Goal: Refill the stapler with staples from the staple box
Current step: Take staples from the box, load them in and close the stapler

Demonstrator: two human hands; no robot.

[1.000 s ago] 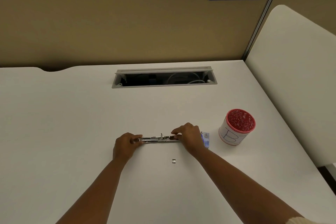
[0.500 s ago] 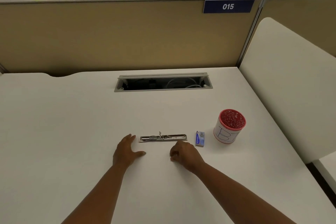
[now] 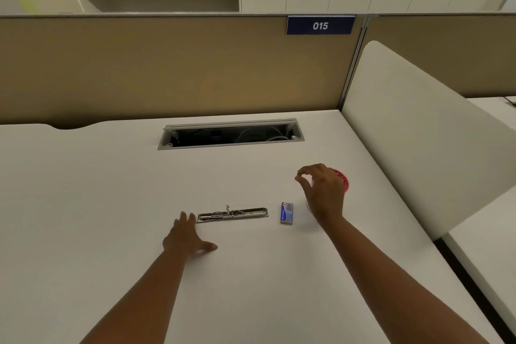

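Observation:
The metal stapler [image 3: 233,213] lies opened out flat on the white desk [image 3: 111,190]. To its right, a small gap away, rests the blue staple box [image 3: 286,213]. My left hand [image 3: 185,236] is flat on the desk with fingers spread, its fingertips just short of the stapler's left end. My right hand [image 3: 324,193] hovers above the desk to the right of the box, thumb and forefinger pinched together on a tiny metal staple piece that is barely visible.
A white cup with a red top [image 3: 344,182] stands behind my right hand, mostly hidden by it. An open cable slot [image 3: 230,134] is cut into the desk further back. A tan partition [image 3: 167,64] closes off the back and a white panel [image 3: 418,126] the right side.
Both hands let go of the stapler. My right hand dropped onto the small metal piece lying in front of it, then rose to the right with fingers pinched; that piece is gone from the desk.

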